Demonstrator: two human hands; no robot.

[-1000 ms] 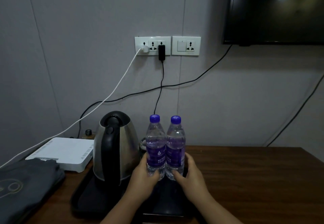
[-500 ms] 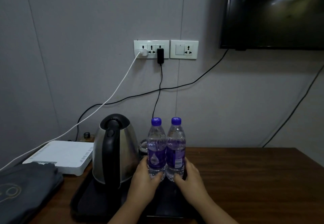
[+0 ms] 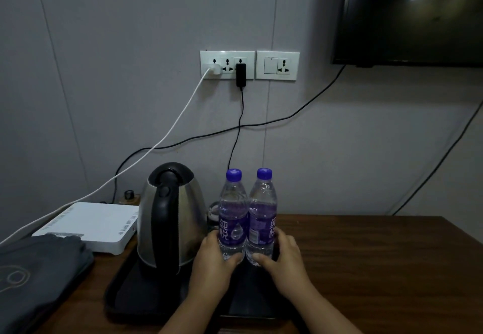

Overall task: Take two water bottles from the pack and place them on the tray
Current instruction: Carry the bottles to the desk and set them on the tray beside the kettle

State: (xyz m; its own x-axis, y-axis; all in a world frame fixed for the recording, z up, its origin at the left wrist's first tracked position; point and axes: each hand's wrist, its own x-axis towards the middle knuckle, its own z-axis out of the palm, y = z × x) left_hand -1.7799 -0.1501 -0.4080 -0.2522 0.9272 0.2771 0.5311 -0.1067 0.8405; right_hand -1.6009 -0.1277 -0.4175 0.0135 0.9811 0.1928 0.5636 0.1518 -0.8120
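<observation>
The left hand [image 3: 213,258] wraps the base of the left bottle [image 3: 232,216]; the right hand [image 3: 283,255] grips the right bottle [image 3: 262,216]. Both bottles stand upright, touching each other, on the black tray [image 3: 136,292] beside the kettle [image 3: 170,216] (very close). A careless release could tip one into its neighbour or the kettle.

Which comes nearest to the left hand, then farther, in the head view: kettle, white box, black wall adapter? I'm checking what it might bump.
From the left hand:
1. Kettle, right beside it on the tray, to its left.
2. White box, farther left on the table, behind the folded dark cloth.
3. Black wall adapter, high on the wall socket.
</observation>
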